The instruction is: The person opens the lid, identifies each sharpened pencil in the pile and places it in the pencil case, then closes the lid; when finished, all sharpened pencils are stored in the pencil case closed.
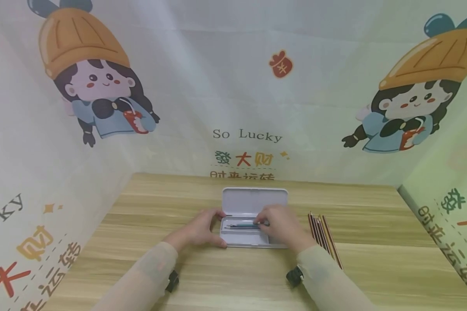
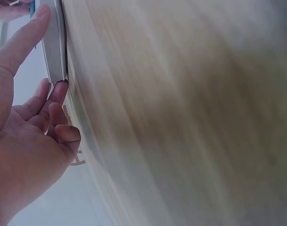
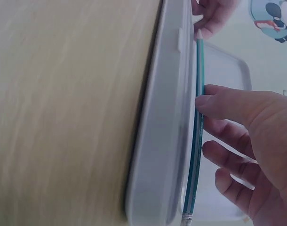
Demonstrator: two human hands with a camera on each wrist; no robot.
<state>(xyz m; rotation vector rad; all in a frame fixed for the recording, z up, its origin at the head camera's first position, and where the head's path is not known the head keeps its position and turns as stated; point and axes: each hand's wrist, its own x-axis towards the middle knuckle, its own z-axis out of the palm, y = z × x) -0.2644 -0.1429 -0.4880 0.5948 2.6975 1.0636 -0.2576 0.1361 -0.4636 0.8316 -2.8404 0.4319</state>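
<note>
Right hand [image 1: 282,222] pinching teal pencil [image 3: 195,165] over open case [image 1: 243,239]; left hand [image 1: 198,228] gripping case's left end! Pencil looks light, stiff, smooth-barrelled, likely fragile at tip: mid-barrel hold suits.

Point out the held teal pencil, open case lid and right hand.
Teal pencil [image 3: 195,150], right wrist view: on its barrel.
Case lid [image 1: 254,201], head view: on its inner face.
Right hand [image 1: 281,223], head view: its back.
</note>
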